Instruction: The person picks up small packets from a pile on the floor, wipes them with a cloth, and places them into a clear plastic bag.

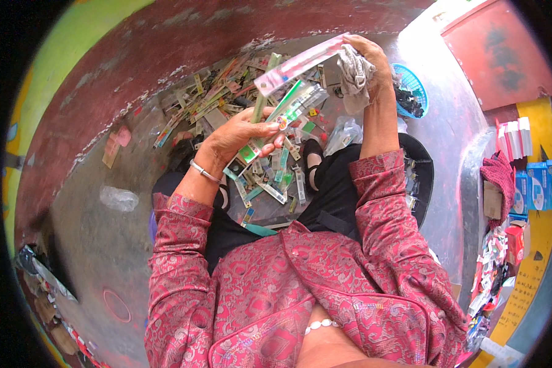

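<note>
Left hand grips a loose fan of green-and-clear strips. Right hand grasps the right end of a pink strip plus a grey cloth, over the floor pile. Risks: left grip eases, slick-looking strips probably slide into pile; cloth bunches, pink strip could twist loose.
</note>
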